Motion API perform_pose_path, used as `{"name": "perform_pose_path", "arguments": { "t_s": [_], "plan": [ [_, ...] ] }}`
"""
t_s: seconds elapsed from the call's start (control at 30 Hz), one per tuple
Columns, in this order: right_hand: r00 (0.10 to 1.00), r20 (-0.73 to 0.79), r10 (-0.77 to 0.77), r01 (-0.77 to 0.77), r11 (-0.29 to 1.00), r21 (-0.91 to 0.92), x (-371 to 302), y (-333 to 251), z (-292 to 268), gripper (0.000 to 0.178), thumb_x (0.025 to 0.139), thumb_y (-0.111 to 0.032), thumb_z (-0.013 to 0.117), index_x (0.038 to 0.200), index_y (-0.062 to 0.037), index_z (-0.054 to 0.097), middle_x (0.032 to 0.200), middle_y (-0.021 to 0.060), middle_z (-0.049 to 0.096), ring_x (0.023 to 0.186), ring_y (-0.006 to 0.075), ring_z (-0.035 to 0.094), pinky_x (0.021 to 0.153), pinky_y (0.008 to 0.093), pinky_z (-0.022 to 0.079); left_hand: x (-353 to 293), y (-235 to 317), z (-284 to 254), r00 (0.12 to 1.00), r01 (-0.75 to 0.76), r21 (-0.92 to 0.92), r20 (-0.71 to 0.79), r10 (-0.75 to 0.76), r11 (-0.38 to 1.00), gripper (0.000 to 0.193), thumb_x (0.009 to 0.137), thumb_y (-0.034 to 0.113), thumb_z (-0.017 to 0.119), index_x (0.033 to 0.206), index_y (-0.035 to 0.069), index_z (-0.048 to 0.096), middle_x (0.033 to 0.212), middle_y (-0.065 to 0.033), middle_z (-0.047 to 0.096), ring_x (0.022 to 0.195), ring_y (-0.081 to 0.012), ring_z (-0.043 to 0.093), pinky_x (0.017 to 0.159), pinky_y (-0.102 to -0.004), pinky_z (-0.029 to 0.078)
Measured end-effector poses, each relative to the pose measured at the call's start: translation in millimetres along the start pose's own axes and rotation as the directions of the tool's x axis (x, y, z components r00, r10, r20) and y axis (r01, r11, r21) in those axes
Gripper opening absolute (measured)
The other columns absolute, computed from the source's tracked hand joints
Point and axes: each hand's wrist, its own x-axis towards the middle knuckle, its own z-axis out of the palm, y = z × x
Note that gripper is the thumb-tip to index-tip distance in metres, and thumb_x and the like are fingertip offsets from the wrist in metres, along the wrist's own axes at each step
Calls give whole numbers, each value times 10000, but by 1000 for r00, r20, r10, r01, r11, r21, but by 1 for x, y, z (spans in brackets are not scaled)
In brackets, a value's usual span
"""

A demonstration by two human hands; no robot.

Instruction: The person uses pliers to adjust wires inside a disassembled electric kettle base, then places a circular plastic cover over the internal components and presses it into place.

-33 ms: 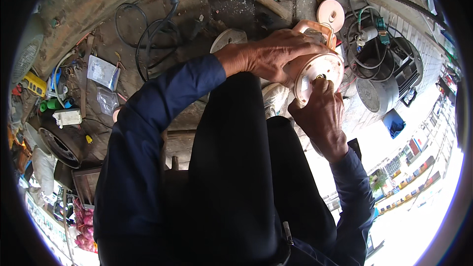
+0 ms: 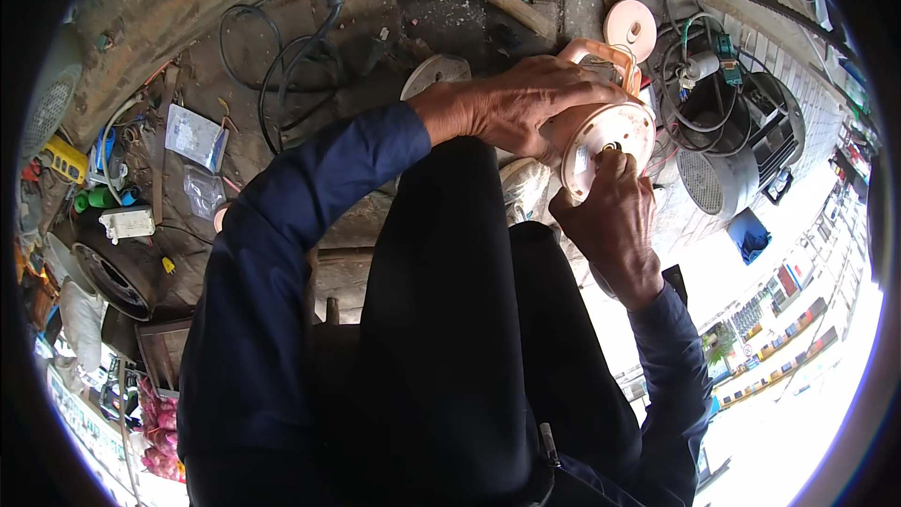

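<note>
A pinkish-orange motor or pump housing [image 2: 634, 127] with a round flat end and a loop handle [image 2: 601, 51] lies tilted past my knees. My left hand [image 2: 526, 105] is draped over its body and grips it, fingers toward the handle. At the centre of the round end sits a small brass-coloured ring [image 2: 610, 146]. Against that centre my right hand [image 2: 615, 221] is closed, fingertips pinched together; what they hold, if anything, is hidden. A pink round disc [image 2: 619, 17] with a centre hole leans just beyond the handle.
A hammer [image 2: 514, 7] lies on the dirty floor at the far side. On the right are a dark motor casing [image 2: 718, 183] and tangled cables [image 2: 683, 113]. Leftward lie a black cord [image 2: 279, 75], a clear plastic bag [image 2: 202, 192], a white box [image 2: 128, 223] and a wheel-like drum [image 2: 114, 272].
</note>
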Motion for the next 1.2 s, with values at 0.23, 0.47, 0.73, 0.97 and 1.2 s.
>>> {"name": "perform_pose_path", "arguments": {
  "t_s": [0.23, 0.47, 0.73, 0.97, 1.2],
  "plan": [
    [992, 105, 72, -75, 997, 26, 6, -5, -8, 562, 814, -259, 797, 1161, 110, 554, 1099, 313, 646, 960, 492, 704, 928, 577, 564, -1, -2, -4, 1000, -27, 30, -9, 27, 999, 1070, 735, 377, 981, 1654, 246, 450, 1599, -39, 585, 1567, -365, 379, 1269, -566, 393],
    [972, 185, 147, -143, 989, -34, 10, -16, -12, 592, 830, -265, 783, 1211, 119, 543, 1138, 342, 642, 970, 521, 699, 955, 573, 553, 0, 2, -9, 998, 24, 21, 53, -25, 999, 1133, 716, 348, 962, 1689, 247, 390, 1658, -81, 498, 1586, -338, 390, 1340, -571, 257],
    [981, -191, -25, 1, 992, -126, 3, -7, -13, 991, 780, -294, 906, 1571, 16, 397, 1529, 292, 456, 1415, 486, 492, 1158, 554, 425, 0, 3, -7, 981, 142, 12, 131, -142, 990, 1154, 710, 420, 969, 1690, 226, 393, 1643, -95, 471, 1563, -346, 406, 1326, -566, 278],
    [993, -74, 95, -86, 989, 123, 21, 16, -10, 1369, 747, -427, 989, 1705, 66, 144, 1687, 463, 197, 1591, 618, 240, 1289, 647, 296, 10, 3, -3, 982, 129, 29, 133, -132, 991, 1133, 743, 482, 978, 1683, 214, 403, 1636, -122, 491, 1543, -354, 436, 1300, -566, 338],
    [994, -23, 104, -98, 981, 168, 30, 14, -13, 1346, 709, -386, 1005, 1670, 114, 205, 1664, 438, 244, 1547, 595, 336, 1269, 596, 370, 8, 4, 2, 992, 110, -12, 70, -109, 994, 1107, 788, 582, 944, 1679, 217, 398, 1624, -109, 516, 1564, -345, 420, 1313, -579, 312]
  ]
}}
